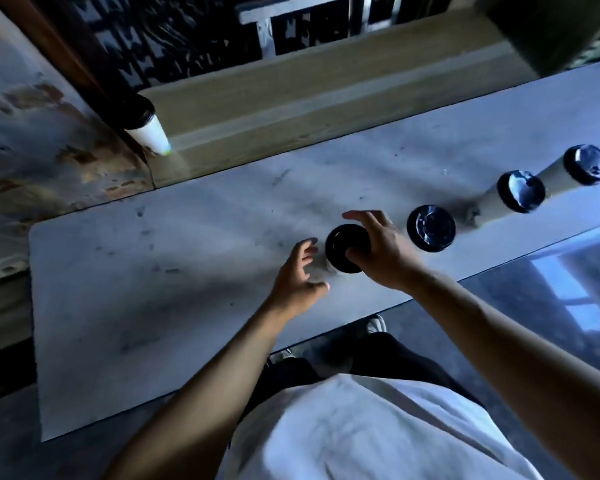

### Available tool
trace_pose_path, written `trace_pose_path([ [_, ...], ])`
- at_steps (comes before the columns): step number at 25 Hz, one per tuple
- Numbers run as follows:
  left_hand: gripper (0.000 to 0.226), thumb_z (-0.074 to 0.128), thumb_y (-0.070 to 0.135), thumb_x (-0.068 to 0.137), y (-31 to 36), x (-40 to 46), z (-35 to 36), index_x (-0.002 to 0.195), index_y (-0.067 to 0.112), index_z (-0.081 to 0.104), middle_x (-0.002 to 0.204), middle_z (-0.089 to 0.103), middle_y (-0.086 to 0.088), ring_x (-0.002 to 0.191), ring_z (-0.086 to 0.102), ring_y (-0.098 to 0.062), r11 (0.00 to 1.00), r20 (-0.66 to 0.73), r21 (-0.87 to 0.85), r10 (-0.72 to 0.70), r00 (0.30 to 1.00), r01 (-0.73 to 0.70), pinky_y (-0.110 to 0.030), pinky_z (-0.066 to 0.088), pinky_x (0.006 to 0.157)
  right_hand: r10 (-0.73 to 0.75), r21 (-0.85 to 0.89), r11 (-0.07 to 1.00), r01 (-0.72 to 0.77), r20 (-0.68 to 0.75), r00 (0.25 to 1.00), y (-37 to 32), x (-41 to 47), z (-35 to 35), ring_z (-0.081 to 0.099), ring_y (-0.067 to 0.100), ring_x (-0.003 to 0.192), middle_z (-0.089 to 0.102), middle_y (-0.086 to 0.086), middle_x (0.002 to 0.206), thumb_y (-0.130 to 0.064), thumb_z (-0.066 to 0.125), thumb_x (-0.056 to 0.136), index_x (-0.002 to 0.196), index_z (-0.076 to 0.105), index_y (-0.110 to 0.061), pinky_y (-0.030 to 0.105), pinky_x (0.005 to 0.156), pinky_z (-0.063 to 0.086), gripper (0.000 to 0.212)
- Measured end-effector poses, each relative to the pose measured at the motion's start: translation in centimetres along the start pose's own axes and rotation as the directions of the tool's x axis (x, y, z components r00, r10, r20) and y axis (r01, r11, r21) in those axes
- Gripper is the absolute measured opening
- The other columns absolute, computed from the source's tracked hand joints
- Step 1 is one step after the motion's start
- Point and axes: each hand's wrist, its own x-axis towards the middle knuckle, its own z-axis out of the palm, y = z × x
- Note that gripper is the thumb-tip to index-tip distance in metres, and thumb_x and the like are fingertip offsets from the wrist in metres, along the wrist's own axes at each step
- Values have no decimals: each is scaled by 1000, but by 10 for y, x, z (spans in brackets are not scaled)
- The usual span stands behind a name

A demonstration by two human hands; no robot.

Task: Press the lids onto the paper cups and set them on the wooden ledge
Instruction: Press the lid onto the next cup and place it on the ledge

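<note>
A pale counter [153, 306] lies below a wooden ledge [291, 95], where one lidded white cup [149, 131] already stands at the left end. Three black-lidded cups [431, 229] line the counter's right. The right hand [378, 251] grips a fourth cup's black lid [343, 245]; the left hand [298, 275] hovers beside it, fingers spread.

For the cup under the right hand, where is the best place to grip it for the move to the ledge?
Grip the cup round its white wall just under the black lid, coming in from the left side with the left hand, which is open there. It stands upright and tapers downward; the right hand already covers the lid's right edge.
</note>
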Motion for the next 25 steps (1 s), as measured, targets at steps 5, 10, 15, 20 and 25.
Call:
trace_pose_path([
  [5,86,71,13,56,18,12,51,139,20,48,128,63,-3,115,62,-21,995,-89,-33,-101,991,99,-17,53,77,-93,107,991,85,73,993,43,-9,4,54,28,120,52,13,134,-7,72,81,136,57,-19,-9,84,24,59],
  [10,70,81,16,60,38,0,76,127,8,62,120,74,-16,113,70,-33,984,-312,-78,-177,933,160,-45,58,95,-183,234,962,140,174,968,62,-2,-11,56,21,110,57,13,131,-16,71,87,135,59,-21,6,80,31,50],
  [15,56,90,4,75,49,-40,82,124,14,65,112,76,-3,104,70,-19,969,-323,-198,-208,923,149,-16,56,72,-316,330,918,220,273,908,65,2,-42,63,22,102,67,8,120,-46,54,96,138,57,-33,29,90,46,44],
  [20,85,79,38,71,88,-58,93,148,26,47,114,70,-3,92,70,-8,947,-482,-323,-167,860,3,-17,56,62,-301,504,858,98,338,892,54,18,-71,75,26,74,73,10,89,-58,42,94,124,61,-39,46,74,62,41],
  [25,85,76,47,73,112,-50,108,137,75,29,102,79,-7,90,77,-18,914,-487,-393,-118,865,-96,-39,62,71,-207,641,767,-37,302,931,45,23,-85,61,17,49,59,-2,84,-40,34,93,104,65,-40,28,49,47,33],
])
